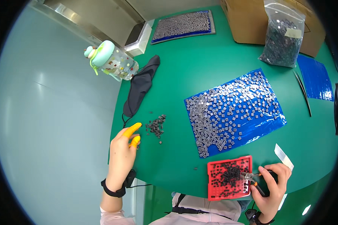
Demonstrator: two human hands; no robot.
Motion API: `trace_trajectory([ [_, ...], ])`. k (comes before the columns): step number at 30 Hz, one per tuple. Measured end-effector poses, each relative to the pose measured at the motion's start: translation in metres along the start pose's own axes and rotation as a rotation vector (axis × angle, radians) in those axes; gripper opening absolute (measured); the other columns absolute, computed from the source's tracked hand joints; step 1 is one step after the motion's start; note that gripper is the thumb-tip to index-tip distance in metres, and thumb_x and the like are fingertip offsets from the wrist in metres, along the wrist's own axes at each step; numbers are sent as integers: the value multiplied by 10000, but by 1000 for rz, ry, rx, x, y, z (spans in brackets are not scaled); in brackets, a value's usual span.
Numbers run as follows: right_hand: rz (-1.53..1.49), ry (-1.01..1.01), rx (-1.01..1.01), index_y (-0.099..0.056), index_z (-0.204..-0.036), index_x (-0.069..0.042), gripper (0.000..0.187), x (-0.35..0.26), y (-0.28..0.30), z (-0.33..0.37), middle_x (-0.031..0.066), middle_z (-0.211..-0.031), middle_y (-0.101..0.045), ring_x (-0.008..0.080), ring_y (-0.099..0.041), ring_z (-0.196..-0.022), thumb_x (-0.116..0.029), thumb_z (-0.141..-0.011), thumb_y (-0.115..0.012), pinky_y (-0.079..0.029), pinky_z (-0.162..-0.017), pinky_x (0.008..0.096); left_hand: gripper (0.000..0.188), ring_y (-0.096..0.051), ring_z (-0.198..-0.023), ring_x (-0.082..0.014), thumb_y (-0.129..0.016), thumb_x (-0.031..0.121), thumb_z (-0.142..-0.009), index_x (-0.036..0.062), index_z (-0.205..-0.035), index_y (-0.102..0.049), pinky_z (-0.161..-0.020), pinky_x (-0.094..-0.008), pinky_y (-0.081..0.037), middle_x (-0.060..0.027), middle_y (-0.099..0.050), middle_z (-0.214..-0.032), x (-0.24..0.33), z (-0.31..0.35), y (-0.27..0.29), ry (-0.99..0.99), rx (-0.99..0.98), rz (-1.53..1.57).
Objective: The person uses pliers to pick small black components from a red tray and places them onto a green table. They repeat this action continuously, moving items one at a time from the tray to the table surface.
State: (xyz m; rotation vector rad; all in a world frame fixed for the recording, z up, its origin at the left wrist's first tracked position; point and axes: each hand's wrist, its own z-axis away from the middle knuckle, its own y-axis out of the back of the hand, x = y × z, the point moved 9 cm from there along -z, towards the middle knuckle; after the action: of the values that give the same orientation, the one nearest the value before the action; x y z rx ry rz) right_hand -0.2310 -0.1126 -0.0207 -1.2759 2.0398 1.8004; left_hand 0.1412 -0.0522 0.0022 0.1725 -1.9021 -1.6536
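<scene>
My left hand (pixel 122 152), with yellow finger cots on two fingertips, is at the left side of the table. Its two covered fingers are apart, and I see nothing gripped between them. Just right of these fingertips lies a loose pile of small dark pieces (pixel 156 126). At the lower right, my right hand (pixel 275 187) is wrapped around cutting pliers (pixel 260 183) with black and orange handles. The metal jaws of the pliers reach over the right edge of a red tray (pixel 211 193). Many tiny black parts (pixel 231 175) are heaped and scattered in that tray.
A blue sheet (pixel 257 129) covered with small grey square pieces lies mid-table. Black tweezers (pixel 303 92), another blue sheet (pixel 316 78), a bag of dark parts (pixel 283 41) and a cardboard box (pixel 246 22) are at right. A bottle (pixel 118 63) and black mask (pixel 141 88) sit left.
</scene>
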Motion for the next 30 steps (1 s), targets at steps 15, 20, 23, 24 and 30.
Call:
trace_trajectory([
  [15,6,-6,24,-655,-1023,-49,531,1,1,1,118,-1014,-565,329,-506,-992,-76,-495,-702,-355,-910,467,238,-634,-744,-145,-752,12,-764,-15,-962,-624,-586,-240,-517,-78,-602,-911,45,-9,-45,-115,-295,181],
  [20,20,-10,10,-657,-1023,-52,535,2,0,0,117,-1014,-567,326,-510,-981,-93,-492,-706,-359,-903,462,204,-640,-700,-173,-737,46,-776,27,-960,-651,-616,-278,-524,-75,-580,-863,76,20,-54,-195,-385,282],
  [23,18,-13,5,-659,-1023,-51,537,4,0,0,120,-1016,-569,327,-512,-973,-106,-491,-710,-370,-889,457,199,-656,-752,-146,-700,-18,-795,-16,-992,-670,-631,-229,-531,-83,-611,-888,78,31,-50,-104,-375,342],
  [24,20,-4,6,-659,-1022,-50,537,5,0,0,122,-1017,-569,328,-513,-970,-110,-491,-711,-378,-879,455,201,-660,-753,-148,-694,-28,-797,-24,-997,-671,-642,-229,-536,-84,-617,-891,72,34,-47,-60,-329,374],
  [30,-36,-17,6,-658,-1019,-48,532,8,-2,-1,133,-1023,-567,329,-518,-955,-117,-495,-716,-427,-815,435,177,-658,-728,-143,-715,-58,-763,-41,-938,-695,-645,-231,-529,-90,-656,-874,38,56,-37,174,-118,423],
])
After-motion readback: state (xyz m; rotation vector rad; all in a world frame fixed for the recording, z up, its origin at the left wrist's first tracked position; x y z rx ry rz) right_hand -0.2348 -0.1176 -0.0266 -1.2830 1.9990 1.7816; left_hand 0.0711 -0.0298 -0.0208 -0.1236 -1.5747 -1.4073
